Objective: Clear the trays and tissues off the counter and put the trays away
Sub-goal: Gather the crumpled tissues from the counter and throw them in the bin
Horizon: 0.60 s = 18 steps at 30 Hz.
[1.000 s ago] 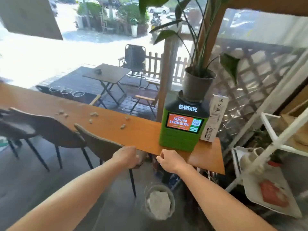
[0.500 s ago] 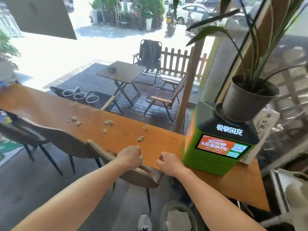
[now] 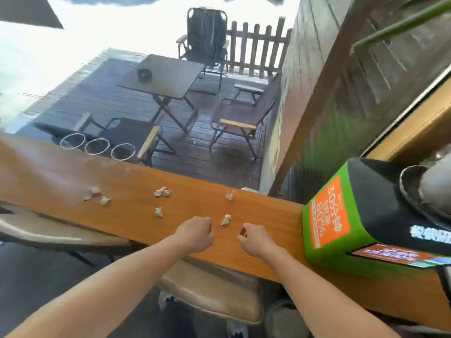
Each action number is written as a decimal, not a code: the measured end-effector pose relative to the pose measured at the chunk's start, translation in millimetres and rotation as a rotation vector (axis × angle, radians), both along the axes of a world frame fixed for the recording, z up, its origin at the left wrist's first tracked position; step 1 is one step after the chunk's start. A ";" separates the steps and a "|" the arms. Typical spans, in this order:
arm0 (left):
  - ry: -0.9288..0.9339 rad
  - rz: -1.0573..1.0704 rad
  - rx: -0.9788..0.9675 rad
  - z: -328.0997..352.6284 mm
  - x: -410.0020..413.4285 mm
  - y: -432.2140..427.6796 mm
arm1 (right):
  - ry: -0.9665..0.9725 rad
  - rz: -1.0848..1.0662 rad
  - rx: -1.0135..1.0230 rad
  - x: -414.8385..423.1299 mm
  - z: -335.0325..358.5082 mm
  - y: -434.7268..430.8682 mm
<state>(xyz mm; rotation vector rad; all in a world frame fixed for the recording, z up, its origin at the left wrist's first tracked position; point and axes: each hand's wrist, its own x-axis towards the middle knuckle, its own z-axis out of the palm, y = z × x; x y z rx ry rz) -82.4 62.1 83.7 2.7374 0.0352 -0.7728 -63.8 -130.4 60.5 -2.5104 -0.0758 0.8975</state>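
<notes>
Orange-brown wood of the counter (image 3: 136, 215) now fills my view; a second ago I stood back at its edge with both fists over the chair (image 3: 214, 291), and since then I have leaned in so the crumpled tissues (image 3: 161, 192) lie right under my reach. That puts me at the start of the tissue pickup; no trays show in this view. The nearest tissue scrap (image 3: 226, 220) sits between my hands, touching neither. My left hand (image 3: 195, 232) is curled into a loose fist, knuckles up, just left of it. My right hand (image 3: 253, 240) has thumb and forefinger drawn nearly together; whether something small is already pinched there I cannot tell, as the curl hides the fingertips. The green charging kiosk (image 3: 341, 225) stands just right.
</notes>
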 end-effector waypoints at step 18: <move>0.016 -0.047 -0.049 -114.1 81.9 202.6 | -0.113 -0.408 -0.178 35.6 -85.5 119.2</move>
